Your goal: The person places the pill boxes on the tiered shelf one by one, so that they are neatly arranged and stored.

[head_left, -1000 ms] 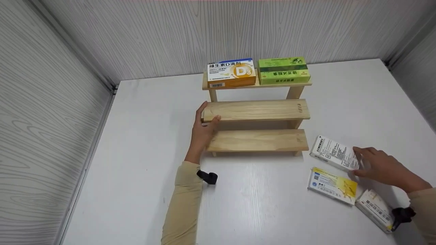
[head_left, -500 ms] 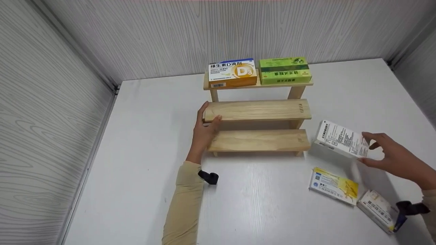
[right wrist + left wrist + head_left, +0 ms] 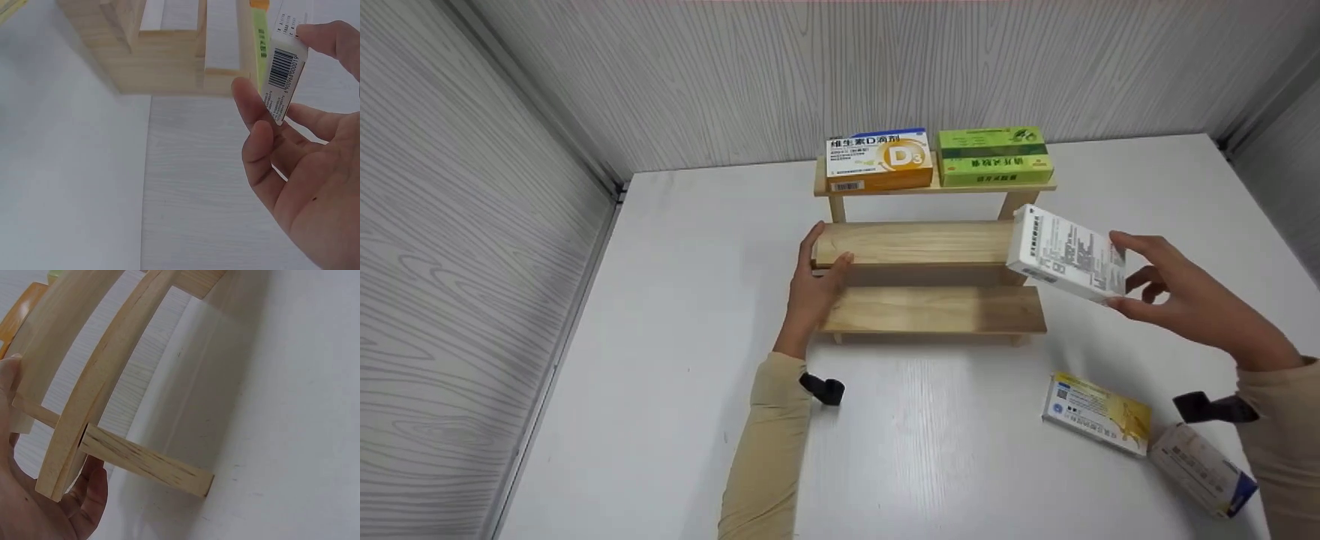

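A three-step wooden rack (image 3: 930, 309) stands on the table. My left hand (image 3: 814, 296) grips the left end of its middle step; in the left wrist view the fingers (image 3: 93, 503) curl beneath the wood. Between thumb and fingers my right hand (image 3: 1185, 300) pinches a white medicine box (image 3: 1069, 253) by its right end, tilted in the air at the right end of the middle step. The box's barcode (image 3: 281, 68) faces the right wrist camera. On the top step sit an orange and white vitamin D box (image 3: 879, 161) and a green medicine box (image 3: 995, 156).
To the right, on the white table (image 3: 930, 450), lie a yellow and white medicine box (image 3: 1096, 414) and another white box with a blue end (image 3: 1201, 469), close to the right sleeve (image 3: 1279, 420). A grey wood-grain wall (image 3: 840, 75) rises behind the rack.
My right hand has lifted the white medicine box off the table and carried it up and left to the middle step. The left hand has kept its grip on the rack.
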Tool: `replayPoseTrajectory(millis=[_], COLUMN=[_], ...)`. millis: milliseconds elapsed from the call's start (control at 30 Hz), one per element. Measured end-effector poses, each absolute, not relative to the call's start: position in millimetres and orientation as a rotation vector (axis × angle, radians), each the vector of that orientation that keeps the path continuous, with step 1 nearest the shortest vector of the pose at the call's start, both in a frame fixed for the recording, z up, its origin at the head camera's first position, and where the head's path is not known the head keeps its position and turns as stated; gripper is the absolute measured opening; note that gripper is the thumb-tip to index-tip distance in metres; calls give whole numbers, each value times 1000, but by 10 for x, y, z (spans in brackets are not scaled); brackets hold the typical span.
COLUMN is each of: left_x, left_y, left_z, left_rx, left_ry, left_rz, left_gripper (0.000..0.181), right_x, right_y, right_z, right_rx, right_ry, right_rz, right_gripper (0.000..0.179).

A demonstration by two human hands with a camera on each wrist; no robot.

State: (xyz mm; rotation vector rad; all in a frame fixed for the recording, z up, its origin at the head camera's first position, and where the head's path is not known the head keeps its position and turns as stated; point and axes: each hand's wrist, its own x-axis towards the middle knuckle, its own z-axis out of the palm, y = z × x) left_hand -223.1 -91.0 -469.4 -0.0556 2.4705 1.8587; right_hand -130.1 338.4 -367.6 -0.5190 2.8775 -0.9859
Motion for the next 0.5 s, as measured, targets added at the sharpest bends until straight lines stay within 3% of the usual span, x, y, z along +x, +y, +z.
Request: replayPoseTrajectory(millis=[500], left_x=[-2238], left_y=[-955], left_z=[-4657], left_rx=[-106], left_ry=[2585], left_rz=[1612], left_gripper=[80], right_x=[-1853], right_y=[2399], right_z=[-3667], right_rx=[-626], right_ry=[2742], right_rz=[-935], right_gripper=[67])
